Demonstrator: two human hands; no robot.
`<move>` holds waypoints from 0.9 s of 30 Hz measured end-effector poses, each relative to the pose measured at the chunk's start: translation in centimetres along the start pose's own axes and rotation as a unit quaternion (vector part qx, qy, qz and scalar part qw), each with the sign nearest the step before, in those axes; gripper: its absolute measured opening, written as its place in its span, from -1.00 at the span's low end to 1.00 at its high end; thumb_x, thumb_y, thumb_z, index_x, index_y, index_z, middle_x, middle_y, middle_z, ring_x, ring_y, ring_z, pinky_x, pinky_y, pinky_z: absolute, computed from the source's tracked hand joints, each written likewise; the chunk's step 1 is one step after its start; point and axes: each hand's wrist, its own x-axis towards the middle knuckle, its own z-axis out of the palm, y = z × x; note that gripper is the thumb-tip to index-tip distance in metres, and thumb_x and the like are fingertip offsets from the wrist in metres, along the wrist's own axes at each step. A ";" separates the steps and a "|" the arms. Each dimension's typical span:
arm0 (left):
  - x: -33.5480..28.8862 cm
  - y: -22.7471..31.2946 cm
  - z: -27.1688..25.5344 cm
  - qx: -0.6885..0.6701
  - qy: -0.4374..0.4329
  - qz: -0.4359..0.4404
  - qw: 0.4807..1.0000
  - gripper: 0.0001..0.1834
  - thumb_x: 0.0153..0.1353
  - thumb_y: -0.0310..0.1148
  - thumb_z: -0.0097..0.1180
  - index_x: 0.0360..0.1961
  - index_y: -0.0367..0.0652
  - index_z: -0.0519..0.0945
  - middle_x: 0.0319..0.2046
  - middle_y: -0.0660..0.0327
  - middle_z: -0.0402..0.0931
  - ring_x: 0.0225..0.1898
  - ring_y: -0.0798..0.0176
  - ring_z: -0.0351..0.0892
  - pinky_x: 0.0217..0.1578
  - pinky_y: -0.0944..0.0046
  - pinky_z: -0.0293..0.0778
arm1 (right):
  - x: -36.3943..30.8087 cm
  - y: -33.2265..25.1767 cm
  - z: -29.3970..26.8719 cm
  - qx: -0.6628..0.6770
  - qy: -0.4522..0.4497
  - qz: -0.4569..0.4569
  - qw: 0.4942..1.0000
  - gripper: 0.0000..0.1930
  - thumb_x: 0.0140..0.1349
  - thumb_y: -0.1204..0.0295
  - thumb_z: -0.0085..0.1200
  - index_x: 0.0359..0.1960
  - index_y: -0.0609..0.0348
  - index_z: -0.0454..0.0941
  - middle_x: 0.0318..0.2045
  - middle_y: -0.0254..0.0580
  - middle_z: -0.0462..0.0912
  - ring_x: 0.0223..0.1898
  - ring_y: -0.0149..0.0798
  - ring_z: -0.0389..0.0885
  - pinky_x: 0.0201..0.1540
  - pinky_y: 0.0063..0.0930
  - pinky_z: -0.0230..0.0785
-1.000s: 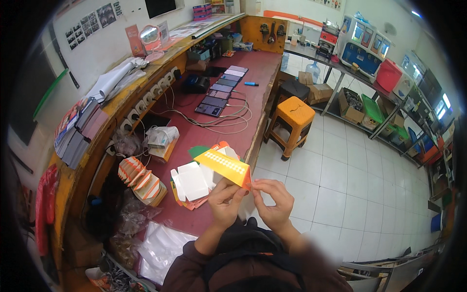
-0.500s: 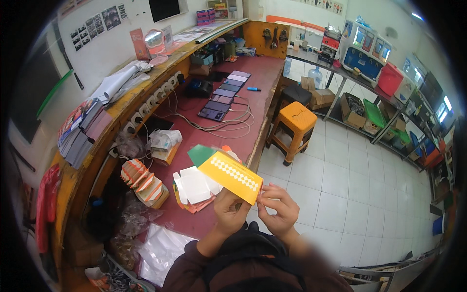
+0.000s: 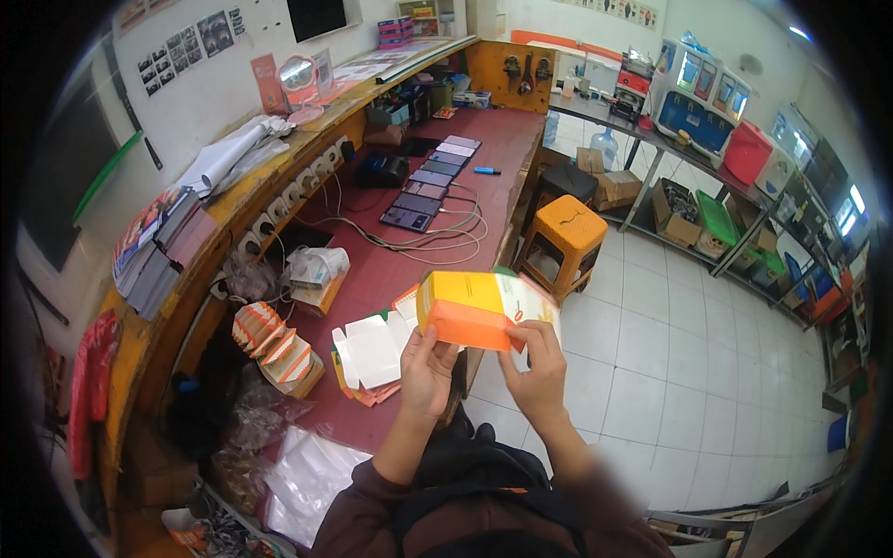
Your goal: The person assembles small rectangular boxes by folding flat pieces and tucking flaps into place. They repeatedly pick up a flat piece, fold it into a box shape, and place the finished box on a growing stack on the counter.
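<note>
Both my hands hold a yellow, orange and white cardboard box (image 3: 462,316) in front of me, over the near edge of the red-topped counter. My left hand (image 3: 429,375) grips its left end, the thumb on the orange panel. With my right hand (image 3: 535,367) I pinch its lower edge towards the right, where the white panel begins. At the right end a flap stands out, and a bit of green shows along the far edge. Unfolded white and orange cartons (image 3: 370,353) lie on the counter beside my left hand.
Folded orange-and-white boxes (image 3: 277,344) stand at the left of the counter (image 3: 372,265). Clear plastic bags (image 3: 312,479) lie nearer me. A row of phones (image 3: 409,212) with white cables stretches further back. An orange stool (image 3: 566,237) stands on the tiled floor at the right.
The box has been turned over, so orange and white panels now face up where the yellow patterned side was. Both hands have moved up and away from me and changed grip.
</note>
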 end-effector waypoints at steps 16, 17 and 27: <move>-1.4 -3.2 -0.7 0.464 -0.134 0.297 0.824 -0.85 -0.07 -0.55 0.28 -0.43 -0.28 0.57 -0.34 0.15 0.57 -0.27 0.21 0.57 -0.18 0.33 0.44 | -0.3 1.1 -0.5 0.172 0.020 0.063 0.983 -0.92 0.18 0.55 0.08 -0.31 0.29 0.55 -0.34 -0.17 0.59 -0.39 -0.38 0.61 -0.41 -0.55 0.52; -1.7 -3.2 -0.7 0.394 -0.103 0.211 0.888 -0.87 -0.02 -0.59 0.25 -0.40 -0.30 0.58 -0.30 0.15 0.58 -0.24 0.24 0.56 -0.14 0.33 0.43 | -0.2 0.9 -0.6 0.109 0.011 -0.010 0.994 -0.92 0.17 0.55 0.09 -0.31 0.27 0.56 -0.35 -0.18 0.59 -0.36 -0.36 0.61 -0.39 -0.54 0.53; -1.7 -2.8 -0.8 0.272 -0.153 0.167 0.935 -0.65 -0.11 -0.53 0.38 -0.25 -0.30 0.56 -0.24 0.20 0.54 -0.18 0.34 0.49 -0.11 0.34 0.39 | -1.3 -1.7 0.0 0.299 0.014 0.135 0.944 -0.92 0.13 0.53 0.14 -0.34 0.26 0.62 -0.31 -0.19 0.55 -0.29 -0.39 0.55 -0.29 -0.58 0.50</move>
